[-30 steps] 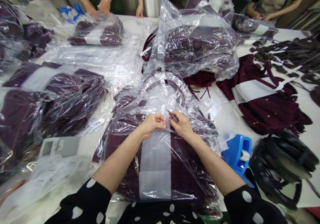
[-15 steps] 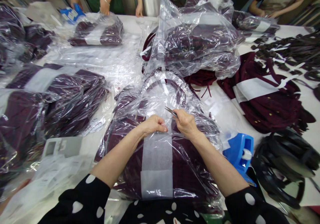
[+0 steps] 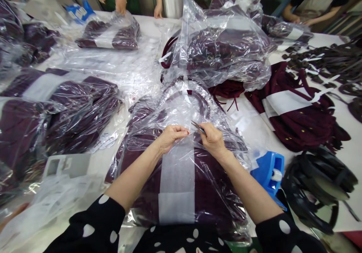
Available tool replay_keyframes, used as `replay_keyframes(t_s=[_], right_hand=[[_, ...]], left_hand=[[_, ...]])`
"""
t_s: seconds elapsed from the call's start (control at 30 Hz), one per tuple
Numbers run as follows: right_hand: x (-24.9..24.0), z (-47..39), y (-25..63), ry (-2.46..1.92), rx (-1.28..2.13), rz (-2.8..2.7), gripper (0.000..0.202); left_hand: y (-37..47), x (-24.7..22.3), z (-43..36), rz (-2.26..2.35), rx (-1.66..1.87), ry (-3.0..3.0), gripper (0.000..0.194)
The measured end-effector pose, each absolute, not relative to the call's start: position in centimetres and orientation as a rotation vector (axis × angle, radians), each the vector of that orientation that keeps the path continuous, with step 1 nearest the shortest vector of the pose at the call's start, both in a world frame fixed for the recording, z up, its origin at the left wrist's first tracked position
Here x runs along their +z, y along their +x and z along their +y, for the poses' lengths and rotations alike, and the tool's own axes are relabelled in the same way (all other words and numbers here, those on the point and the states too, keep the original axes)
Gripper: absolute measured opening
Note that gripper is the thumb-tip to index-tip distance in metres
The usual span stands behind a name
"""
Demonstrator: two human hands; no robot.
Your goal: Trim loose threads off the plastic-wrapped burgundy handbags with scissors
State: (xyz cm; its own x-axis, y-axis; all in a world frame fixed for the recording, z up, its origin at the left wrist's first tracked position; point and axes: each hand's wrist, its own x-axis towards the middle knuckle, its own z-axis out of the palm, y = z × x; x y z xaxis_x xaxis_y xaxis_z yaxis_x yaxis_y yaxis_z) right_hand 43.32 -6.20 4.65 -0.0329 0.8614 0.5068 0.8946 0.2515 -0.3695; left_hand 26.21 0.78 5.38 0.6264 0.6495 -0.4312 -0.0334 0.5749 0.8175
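Left hand (image 3: 171, 137): your fingertips pinch together over the wrapped bag (image 3: 220, 185); anything between them is too small to tell.
Right hand (image 3: 212, 138): your fingers close around scissors (image 3: 198, 127), tips toward ten o'clock.
Tape dispenser (image 3: 265, 167): blue, between three and four o'clock from your bag.
Maroon bundle (image 3: 301, 130): unwrapped, two o'clock.
Co-worker's hand (image 3: 121, 4): eleven o'clock, at a smaller wrapped bundle (image 3: 127, 38).

Glossy plastic bag (image 3: 215, 185), metal scissors (image 3: 198, 127), matt cloth-like bundle (image 3: 311, 126), smooth plastic dispenser (image 3: 266, 170)
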Motion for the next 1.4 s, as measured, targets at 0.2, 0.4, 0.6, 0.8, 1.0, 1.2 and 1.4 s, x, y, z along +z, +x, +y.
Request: replay_keyframes(t_s=[0.2,0.4,0.6,0.8,1.0,1.2,1.4], right_hand=[[4.4,-5.9,43.0,-1.664,0.0,-1.866,0.021],[5.5,-7.5,42.7,-1.689,0.243,-1.682,0.017],[8.6,-11.3,43.1,-1.72,1.127,-1.363,0.035],[8.1,-11.9,42.9,-1.756,1.331,-1.279,0.042],[7.9,-11.8,42.5,-1.774,1.304,-1.251,0.043],[7.9,-12.0,42.7,-1.775,1.327,-1.224,0.043],[7.5,-11.4,41.7,-1.711,1.354,-1.162,0.042]], left_hand=[[26.1,4.7,0.4,0.764,0.259,0.867,0.034],[25.6,4.2,0.1,0.761,0.275,0.808,0.039],[25.8,4.9,-0.3,0.756,0.322,0.834,0.041],[26.1,5.3,-0.7,0.761,0.338,0.865,0.041],[25.8,5.4,-0.6,0.747,0.342,0.886,0.043],[25.8,5.5,-0.7,0.712,0.31,0.914,0.044],[26.0,5.3,-1.0,0.692,0.279,0.919,0.046]])
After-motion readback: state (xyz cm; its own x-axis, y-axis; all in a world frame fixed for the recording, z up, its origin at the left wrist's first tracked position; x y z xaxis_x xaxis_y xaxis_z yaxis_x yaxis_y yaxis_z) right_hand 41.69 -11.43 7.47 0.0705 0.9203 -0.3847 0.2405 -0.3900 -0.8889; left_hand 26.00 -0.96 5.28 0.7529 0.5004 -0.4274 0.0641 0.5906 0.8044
